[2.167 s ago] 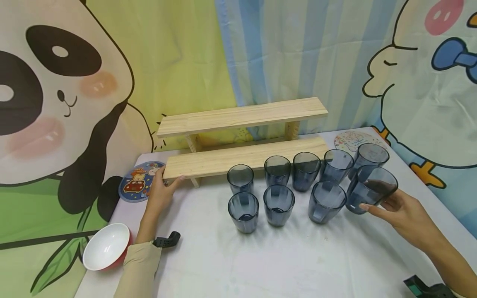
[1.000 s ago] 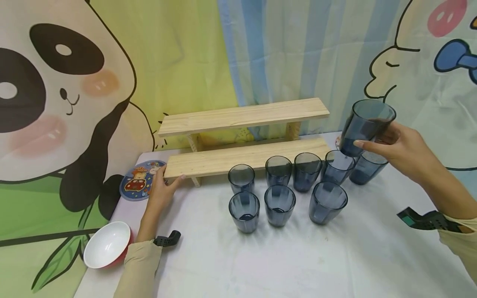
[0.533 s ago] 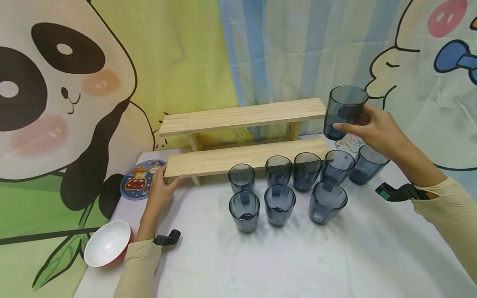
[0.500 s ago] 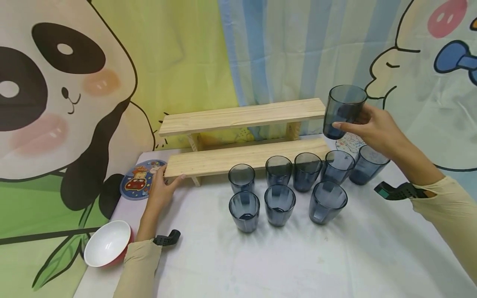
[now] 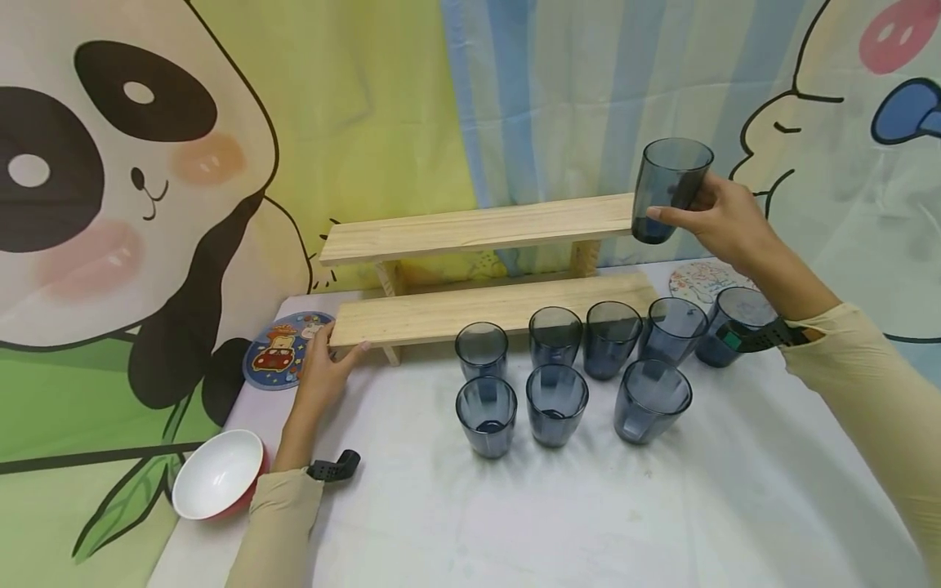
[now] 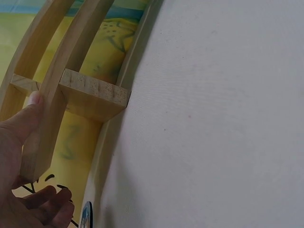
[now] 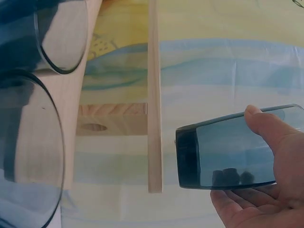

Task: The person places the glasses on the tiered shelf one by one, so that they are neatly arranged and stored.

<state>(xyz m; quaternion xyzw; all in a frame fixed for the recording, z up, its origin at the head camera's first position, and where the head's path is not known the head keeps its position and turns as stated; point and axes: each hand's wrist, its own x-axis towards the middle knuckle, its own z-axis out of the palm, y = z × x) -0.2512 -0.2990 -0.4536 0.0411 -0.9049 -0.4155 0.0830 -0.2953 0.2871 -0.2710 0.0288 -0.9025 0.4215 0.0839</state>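
My right hand (image 5: 731, 222) grips a blue-grey tumbler (image 5: 667, 189) between thumb and fingers. The tumbler is nearly upright, at the right end of the two-tier wooden shelf's upper board (image 5: 478, 230). In the right wrist view its base (image 7: 187, 157) is apart from the board's edge (image 7: 155, 118), on the upper side. My left hand (image 5: 320, 376) holds the left end of the lower board (image 5: 485, 309); the left wrist view shows the thumb (image 6: 26, 116) against the board. Several matching tumblers (image 5: 487, 415) stand upright on the table before the shelf, in two rough rows.
A white bowl with a red outside (image 5: 219, 475) sits at the table's left edge. A round blue coaster (image 5: 279, 353) lies behind the left hand, and a pale patterned one (image 5: 706, 280) at the back right. Printed curtains (image 5: 397, 106) hang close behind the shelf.
My right hand has lifted the tumbler from among the others on the right, up and leftward to the upper board's end. My left hand keeps its hold on the shelf.
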